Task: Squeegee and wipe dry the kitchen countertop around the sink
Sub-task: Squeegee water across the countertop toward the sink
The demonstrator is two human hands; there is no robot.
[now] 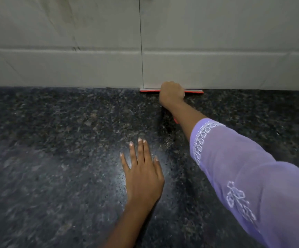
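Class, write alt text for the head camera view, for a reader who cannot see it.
A person's right hand grips a red squeegee, its blade at the back of a dark speckled granite countertop where it meets a pale tiled wall. The left hand lies flat, fingers spread, on the counter nearer the camera. The right arm wears a lilac embroidered sleeve.

Dim, flat indoor light. Pale glare patch on dark speckled table (64, 149) beside left hand (142, 176), droplets glinting there. Dark shadow under right forearm, below right hand (172, 93). Table blurred toward left and bottom edges. Tile wall (91, 65) soft; grout lines bow from wide-angle distortion.
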